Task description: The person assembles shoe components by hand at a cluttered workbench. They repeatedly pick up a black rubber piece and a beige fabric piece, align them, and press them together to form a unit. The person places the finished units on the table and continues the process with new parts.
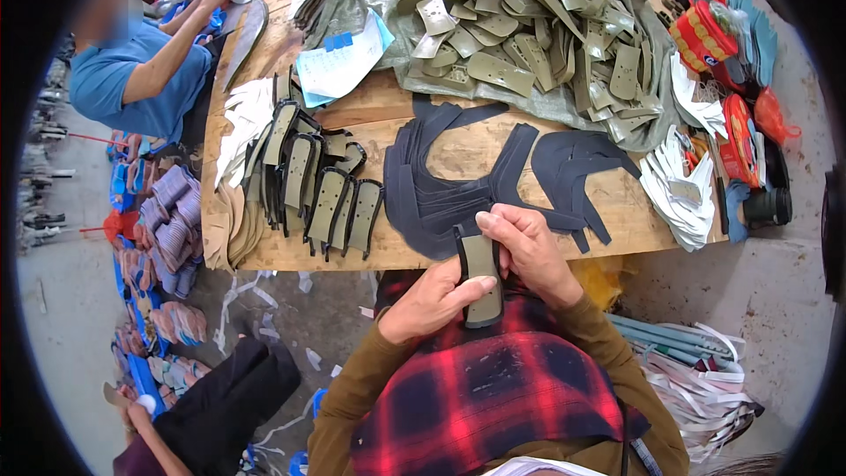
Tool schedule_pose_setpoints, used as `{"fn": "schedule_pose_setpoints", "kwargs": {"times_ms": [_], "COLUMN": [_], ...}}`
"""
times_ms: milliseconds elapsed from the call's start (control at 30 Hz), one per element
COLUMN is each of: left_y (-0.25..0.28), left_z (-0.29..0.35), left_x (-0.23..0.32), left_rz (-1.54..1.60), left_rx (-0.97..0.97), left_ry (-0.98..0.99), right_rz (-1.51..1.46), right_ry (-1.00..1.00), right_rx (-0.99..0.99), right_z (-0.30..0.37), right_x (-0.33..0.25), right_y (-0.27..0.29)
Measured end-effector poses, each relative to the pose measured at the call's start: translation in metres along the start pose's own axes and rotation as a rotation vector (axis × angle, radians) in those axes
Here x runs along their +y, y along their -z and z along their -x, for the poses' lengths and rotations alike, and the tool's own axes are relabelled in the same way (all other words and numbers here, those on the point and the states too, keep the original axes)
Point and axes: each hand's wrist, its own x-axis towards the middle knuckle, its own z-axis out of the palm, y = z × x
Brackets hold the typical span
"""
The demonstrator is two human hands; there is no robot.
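A curved olive plate with black edging is held upright in front of my chest, between both hands. My left hand grips its left side, thumb lying across the lower front. With my right hand, I pinch near its upper right corner, the thumb at the top edge. On the table just beyond lie layered black fabric pieces with curved cutouts. Left of them, several similar black-edged olive plates stand and lean in a cluster.
A large heap of bare olive plates lies on a grey-green sheet across the table's far side. White cut pieces and red packages sit at right. At far left, a co-worker in a blue shirt handles pieces; another person's arm shows below.
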Motion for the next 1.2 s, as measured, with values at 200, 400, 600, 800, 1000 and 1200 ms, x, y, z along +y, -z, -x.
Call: {"fn": "schedule_pose_setpoints", "kwargs": {"times_ms": [200,400,600,800,1000,1200], "left_y": [0.003,0.002,-0.005,0.038,0.031,0.013], "left_z": [-0.017,-0.039,-0.045,-0.009,-0.008,-0.003], "left_x": [-0.004,-0.008,-0.013,0.010,0.050,0.023], "left_rz": [-0.189,0.227,0.313,-0.299,-0.409,0.052], "left_rx": [0.511,0.782,0.837,0.420,-0.203,-0.128], "left_ry": [-0.181,-0.326,-0.337,-0.156,0.052,0.238], "right_rz": [0.038,0.581,0.366,0.670,0.675,0.033], "right_ry": [0.104,0.502,0.221,0.040,-0.070,-0.180], "right_rx": [0.119,0.172,-0.046,-0.407,-0.647,-0.546], "right_z": [-0.001,0.000,0.000,0.005,0.017,0.026], "right_x": [0.002,0.033,0.014,-0.039,-0.053,-0.019], "right_y": [-0.009,-0.022,0.000,0.051,0.031,0.037]}}
